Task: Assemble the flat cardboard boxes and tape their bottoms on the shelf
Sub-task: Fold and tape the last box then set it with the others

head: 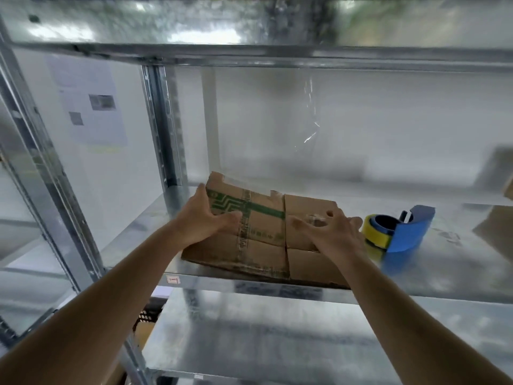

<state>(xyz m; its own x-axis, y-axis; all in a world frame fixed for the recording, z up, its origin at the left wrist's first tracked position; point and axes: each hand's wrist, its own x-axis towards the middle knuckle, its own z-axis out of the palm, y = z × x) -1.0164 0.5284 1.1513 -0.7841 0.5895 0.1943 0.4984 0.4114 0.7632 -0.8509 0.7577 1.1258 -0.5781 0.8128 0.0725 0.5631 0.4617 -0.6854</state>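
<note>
Cardboard box (263, 234) flat on metal shelf (444, 273), front edge at shelf lip, tape dispenser (399, 232) just right, left hand (206, 215) grips its left side, right hand (333, 232) fingers curled, resting on top

Support: galvanised metal shelf (277, 293) of a rack, its sheet surface reflective and somewhat blurred.
Front left: flattened cardboard box (258, 234) with green print, lying at the front edge; its rear left corner is tilted up off the metal.
Right of box: blue tape dispenser (399, 232) holding a yellow-rimmed roll, resting just beside the cardboard.
Far right: brown cardboard (497, 229), blurred and cut by the frame edge.
</note>
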